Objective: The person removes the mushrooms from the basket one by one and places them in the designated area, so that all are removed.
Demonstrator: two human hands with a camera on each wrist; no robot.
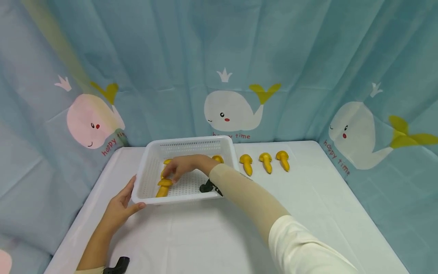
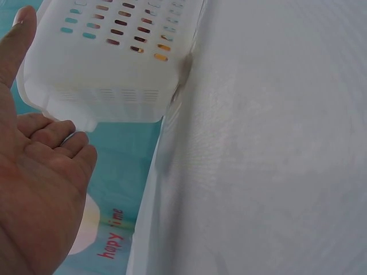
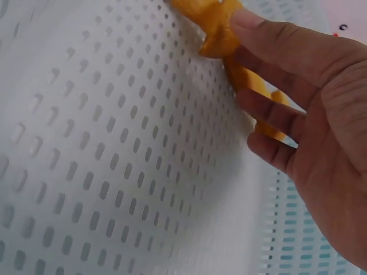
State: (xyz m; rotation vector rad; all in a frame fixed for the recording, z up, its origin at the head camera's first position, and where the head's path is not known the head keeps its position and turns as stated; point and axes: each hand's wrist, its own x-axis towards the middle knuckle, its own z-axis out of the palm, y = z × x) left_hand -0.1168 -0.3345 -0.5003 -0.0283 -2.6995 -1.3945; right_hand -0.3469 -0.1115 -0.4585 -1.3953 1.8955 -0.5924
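A white sleeve (image 1: 301, 243) overlaps a beige undersleeve (image 1: 248, 196).

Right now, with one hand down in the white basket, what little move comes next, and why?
Maybe gently pinch the middle yellow mushroom in the left-hand row with the right hand: that hand is right at it, and the left hand rests against the basket, which probably helps steady it.

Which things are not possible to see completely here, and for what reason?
Head view: middle left yellow piece in the basket, mostly covered by the right hand.
Head view: yellow piece at the basket's right end, partly behind the right forearm.
Left wrist view: basket's inside, hidden by its wall except through slots.
Right wrist view: yellow piece nearest the thumb, cut by top edge.
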